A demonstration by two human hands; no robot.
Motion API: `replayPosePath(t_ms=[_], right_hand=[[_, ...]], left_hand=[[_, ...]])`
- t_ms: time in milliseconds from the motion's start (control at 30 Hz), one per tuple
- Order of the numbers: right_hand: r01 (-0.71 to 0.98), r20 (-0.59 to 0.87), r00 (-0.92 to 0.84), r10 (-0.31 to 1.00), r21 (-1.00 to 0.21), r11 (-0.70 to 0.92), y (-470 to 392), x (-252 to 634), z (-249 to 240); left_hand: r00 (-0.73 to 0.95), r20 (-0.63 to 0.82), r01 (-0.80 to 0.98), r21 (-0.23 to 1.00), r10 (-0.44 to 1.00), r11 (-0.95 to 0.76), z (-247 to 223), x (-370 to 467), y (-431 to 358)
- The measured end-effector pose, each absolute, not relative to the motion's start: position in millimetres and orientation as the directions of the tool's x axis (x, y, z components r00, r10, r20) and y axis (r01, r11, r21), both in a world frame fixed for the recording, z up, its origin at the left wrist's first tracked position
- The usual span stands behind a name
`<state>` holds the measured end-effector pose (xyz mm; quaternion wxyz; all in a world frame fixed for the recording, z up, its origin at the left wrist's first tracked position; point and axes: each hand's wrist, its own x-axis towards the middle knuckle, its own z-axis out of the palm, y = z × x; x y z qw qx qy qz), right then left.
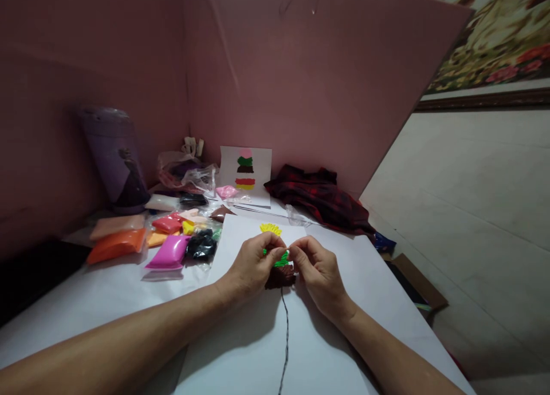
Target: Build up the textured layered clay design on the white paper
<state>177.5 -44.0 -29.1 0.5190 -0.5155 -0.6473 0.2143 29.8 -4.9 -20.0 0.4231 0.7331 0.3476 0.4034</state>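
Note:
On a white paper sheet (232, 349), my left hand (255, 263) and my right hand (318, 272) meet with their fingertips pinched close together. A tiny pale bit shows between the fingertips, too small to name. Beneath them is a figure of coloured clay: a yellow scalloped piece (270, 229) at the top, bright green strands (282, 261) in the middle and a dark brown block (279, 277) below. My left fingers partly cover the green strands. From the brown block a thin, dark, twisted strand (286, 337) runs down the sheet towards me.
Left of the sheet lie several clay packets, including a magenta packet (168, 253), an orange packet (117, 246) and a black packet (201, 245). A purple flask (112, 160) stands behind them. At the back are a card with coloured shapes (227, 171) and a plaid cloth (318, 197).

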Motion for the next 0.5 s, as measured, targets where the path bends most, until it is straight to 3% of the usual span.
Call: replayPosePath(t_ms=[500], right_hand=[[0.509,0.47,0.055,0.881,-0.772,0.38,-44.2,180.7,-30.4]], left_hand=[[0.419,0.311,0.189,0.889,0.853,-0.417,-19.5,29.8,-3.7]])
